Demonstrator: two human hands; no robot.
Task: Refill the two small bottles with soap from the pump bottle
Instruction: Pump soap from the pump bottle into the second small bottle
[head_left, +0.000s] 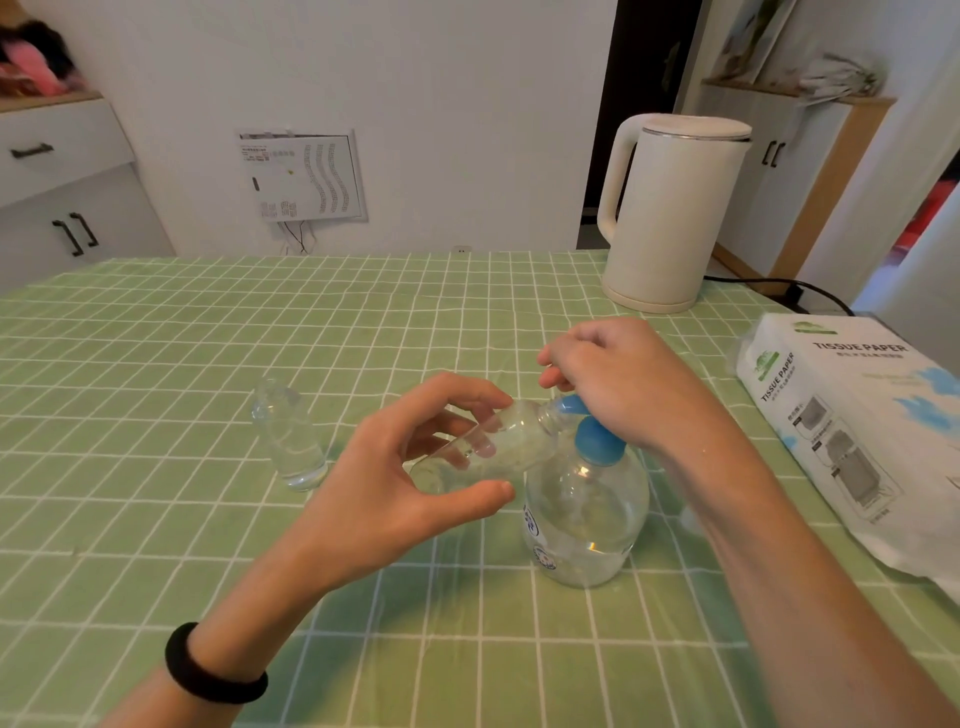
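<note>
A clear pump bottle with a blue pump head stands on the green checked tablecloth, partly filled with clear soap. My right hand rests on top of the pump head, palm down, fingers curled. My left hand holds a small clear bottle tilted almost on its side, its open neck against the blue nozzle. A second small clear bottle stands upright and uncapped to the left, apart from both hands, with a little clear liquid at its bottom.
A white electric kettle stands at the back right with its black cord trailing right. A tissue paper pack lies at the right edge. The table runs back to a white wall; cabinets stand on both sides.
</note>
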